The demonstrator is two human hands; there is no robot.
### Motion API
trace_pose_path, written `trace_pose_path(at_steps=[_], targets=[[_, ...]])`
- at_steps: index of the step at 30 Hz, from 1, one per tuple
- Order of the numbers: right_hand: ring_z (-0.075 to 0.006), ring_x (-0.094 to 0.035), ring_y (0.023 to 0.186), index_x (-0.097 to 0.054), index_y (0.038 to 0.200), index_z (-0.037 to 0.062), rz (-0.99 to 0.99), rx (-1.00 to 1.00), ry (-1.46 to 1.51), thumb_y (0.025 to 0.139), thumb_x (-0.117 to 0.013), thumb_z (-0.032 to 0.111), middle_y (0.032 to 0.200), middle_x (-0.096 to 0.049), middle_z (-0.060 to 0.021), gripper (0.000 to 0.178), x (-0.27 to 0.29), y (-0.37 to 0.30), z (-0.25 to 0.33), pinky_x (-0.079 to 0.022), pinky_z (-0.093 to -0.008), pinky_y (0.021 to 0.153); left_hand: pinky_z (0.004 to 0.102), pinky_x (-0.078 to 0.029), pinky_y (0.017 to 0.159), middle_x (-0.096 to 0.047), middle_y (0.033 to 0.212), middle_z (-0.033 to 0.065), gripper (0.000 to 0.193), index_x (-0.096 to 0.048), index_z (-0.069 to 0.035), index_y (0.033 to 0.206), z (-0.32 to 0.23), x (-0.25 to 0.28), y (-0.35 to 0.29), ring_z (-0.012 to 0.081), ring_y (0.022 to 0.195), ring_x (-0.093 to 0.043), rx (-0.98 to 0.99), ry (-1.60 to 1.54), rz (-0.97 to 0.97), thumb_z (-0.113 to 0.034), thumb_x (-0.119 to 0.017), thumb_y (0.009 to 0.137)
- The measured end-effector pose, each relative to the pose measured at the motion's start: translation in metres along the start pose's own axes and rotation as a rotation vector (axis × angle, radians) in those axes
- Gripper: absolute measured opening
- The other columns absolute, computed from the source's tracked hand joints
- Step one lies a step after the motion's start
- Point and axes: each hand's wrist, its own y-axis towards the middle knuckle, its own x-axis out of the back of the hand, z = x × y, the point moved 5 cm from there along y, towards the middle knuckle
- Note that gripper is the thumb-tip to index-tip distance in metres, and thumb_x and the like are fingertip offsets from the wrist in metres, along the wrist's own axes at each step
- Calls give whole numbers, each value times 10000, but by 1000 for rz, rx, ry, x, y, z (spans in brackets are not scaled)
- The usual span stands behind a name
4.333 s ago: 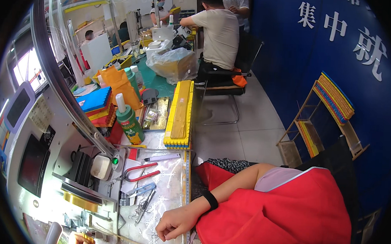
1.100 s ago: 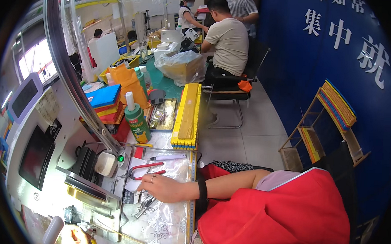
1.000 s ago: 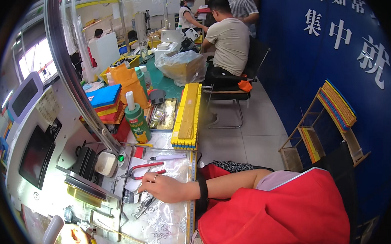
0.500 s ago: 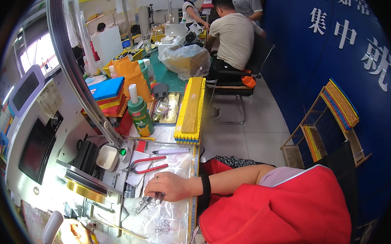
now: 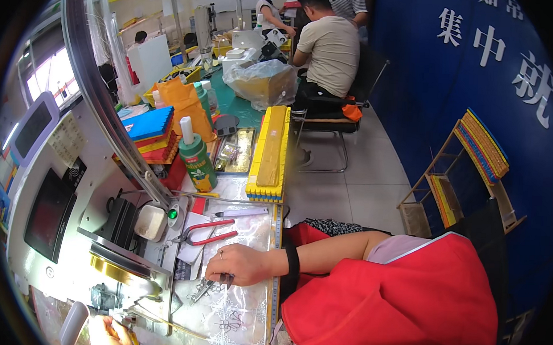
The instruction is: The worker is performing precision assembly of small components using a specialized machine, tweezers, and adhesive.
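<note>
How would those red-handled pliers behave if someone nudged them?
The red-handled pliers would probably feel stiff and fairly heavy for their size, given the metal-looking head. Lying flat with handles spread, they'd likely slide or pivot rather than roll.

Right hand (image 5: pixel 238 263) moved from ruler-lined edge of counter (image 5: pixel 252 301), then off red-handled pliers (image 5: pixel 218 238), now left uncovered; placed over slim metal tool (image 5: pixel 202 290), small dark piece (image 5: pixel 225 279) exposed beneath. Pale rounded part (image 5: pixel 151 288) revealed beside gold cylinder (image 5: pixel 117 270). Masked person (image 5: pixel 271 13) now seen closer to seated person (image 5: pixel 331 51).
</note>
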Motion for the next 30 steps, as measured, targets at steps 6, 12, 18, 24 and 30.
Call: trace_pose_path(at_steps=[6,12,18,24,30], targets=[[-303,-580,687,-592,912,97,22,-15,-5,901,-568,155,789,-612,-73,64,-2,-1,-2,-455,-400,625,414,-505,836,-618,1151,165,332,-621,-53,1157,1,8,3,298,997,-621,-43,5,-3,-298,-565,939],[-306,-585,688,-594,920,94,32,-11,0,898,-570,155,794,-617,-76,68,-1,0,-1,-457,-401,623,430,-498,879,-605,1176,193,347,-606,-25,1176,1,15,-2,323,1030,-611,-10,-5,-2,-275,-540,944],[-303,-588,692,-601,920,92,33,-20,16,888,-579,145,804,-623,-75,65,-2,-2,-2,-460,-394,622,447,-492,921,-593,1200,221,362,-591,3,1194,0,18,-6,348,1062,-601,16,-19,3,-252,-516,949],[-293,-588,706,-600,916,82,35,1,24,868,-601,121,816,-621,-69,62,2,-1,0,-459,-385,635,460,-486,956,-583,1221,245,374,-579,27,1210,8,5,-8,369,1089,-592,25,-32,12,-232,-496,953],[-294,-600,760,-597,912,74,74,-41,178,941,-562,168,842,-619,-82,105,17,9,35,-466,-386,656,399,-490,884,-612,1129,179,300,-585,31,1176,40,-75,-14,301,1015,-603,296,-680,-92,-145,-538,938]])
